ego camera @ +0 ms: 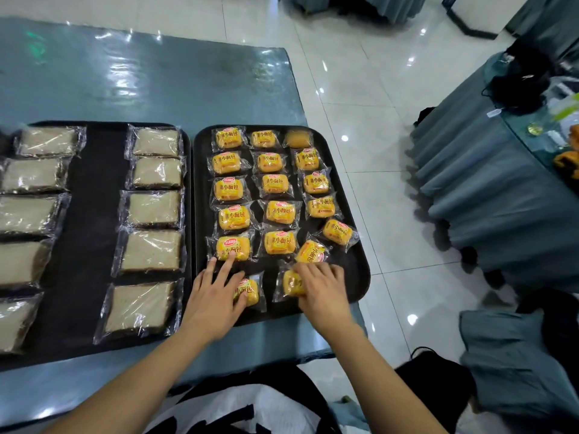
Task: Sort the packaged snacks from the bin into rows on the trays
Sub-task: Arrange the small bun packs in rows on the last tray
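Two black trays are laid side by side on a teal table (pixel 150 79). On the right tray (pixel 357 277), yellow bun packets (pixel 272 183) are set in rows beyond the fingertips. The left hand (pixel 216 296) is spread flat, its fingers straight, with one packet (pixel 249 291) touched beside the thumb. Another packet (pixel 293 283) is pressed under the loosely bent fingers of the right hand (pixel 322 286). The left tray (pixel 91 214) is filled with pale cake slices (pixel 153 208).

I can't see most of the yellow bun packet (pixel 289 285) beneath my right-hand fingers (pixel 308 272), my left thumb covers part of another bun packet (pixel 250 291), and the left tray (pixel 94 183) with its outer cake slices (pixel 18 261) is cropped by the edge.
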Motion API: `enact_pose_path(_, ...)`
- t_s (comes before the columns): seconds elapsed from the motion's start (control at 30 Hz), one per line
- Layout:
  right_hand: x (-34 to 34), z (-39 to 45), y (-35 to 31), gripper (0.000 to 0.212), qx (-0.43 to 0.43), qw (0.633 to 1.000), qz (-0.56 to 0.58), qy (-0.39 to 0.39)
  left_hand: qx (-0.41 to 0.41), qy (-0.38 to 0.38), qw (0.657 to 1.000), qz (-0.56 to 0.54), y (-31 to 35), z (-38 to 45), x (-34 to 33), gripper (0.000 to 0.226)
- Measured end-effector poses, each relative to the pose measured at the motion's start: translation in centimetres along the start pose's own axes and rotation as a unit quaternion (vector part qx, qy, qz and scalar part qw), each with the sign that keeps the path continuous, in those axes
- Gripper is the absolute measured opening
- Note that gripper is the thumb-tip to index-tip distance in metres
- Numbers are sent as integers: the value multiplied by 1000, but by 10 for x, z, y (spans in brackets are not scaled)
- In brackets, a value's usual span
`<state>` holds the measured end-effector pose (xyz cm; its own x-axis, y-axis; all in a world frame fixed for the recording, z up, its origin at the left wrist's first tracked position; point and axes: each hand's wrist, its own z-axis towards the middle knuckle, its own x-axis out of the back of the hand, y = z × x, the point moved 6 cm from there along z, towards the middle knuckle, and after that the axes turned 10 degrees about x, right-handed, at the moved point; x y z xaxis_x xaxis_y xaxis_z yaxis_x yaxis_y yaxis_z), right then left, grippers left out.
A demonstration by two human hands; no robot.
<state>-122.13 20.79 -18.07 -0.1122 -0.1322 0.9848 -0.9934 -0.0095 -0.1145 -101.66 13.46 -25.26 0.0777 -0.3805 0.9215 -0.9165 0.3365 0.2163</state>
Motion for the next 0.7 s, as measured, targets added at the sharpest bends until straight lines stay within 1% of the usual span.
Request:
enact_pose_path(0.1, -14, 14, -12, 59, 55, 997, -5, -58, 10, -6, 1000, 10, 3, 0, 4, 57)
enact_pose_path(0.17, -22, 19, -10, 60, 72, 994, -9, -87, 20, -6, 1000, 4, 6, -1, 9, 57)
enact_pose_path(0.23, -25, 21, -5, 65, 89, 991, 1, -102, 22, 11, 999, -22, 14, -6, 17, 55)
enact_pose_path(0.3, -20, 20, 0, 72, 108, 987, 44, -107, 13, 40, 998, -43, 29, -10, 27, 54)
enact_pose_path(0.33, -14, 21, 6, 73, 108, 987, 71, -97, 5, 50, 998, -44, 38, -11, 30, 53)
enact_pose_path(0.37, -7, 21, 15, 71, 96, 988, 94, -73, -5, 55, 998, -41, 50, -10, 33, 53)
enact_pose_path(0.43, 12, 25, 47, 55, 32, 994, 109, 6, -23, 64, 997, -45, 73, -7, 37, 53)
enact_pose_path(0.5, 29, 30, 88, 41, -60, 992, 88, 71, -42, 66, 996, -50, 98, -4, 40, 52)
enact_pose_path(0.53, 34, 34, 106, 38, -92, 989, 70, 90, -50, 64, 996, -45, 109, -3, 39, 51)
enact_pose_path(0.6, 37, 46, 132, 42, -112, 989, 28, 91, -62, 56, 996, -27, 131, 1, 35, 50)
enact_pose_path(0.7, 24, 67, 152, 57, -99, 995, -11, 25, -61, 36, 998, -3, 155, 11, 23, 48)
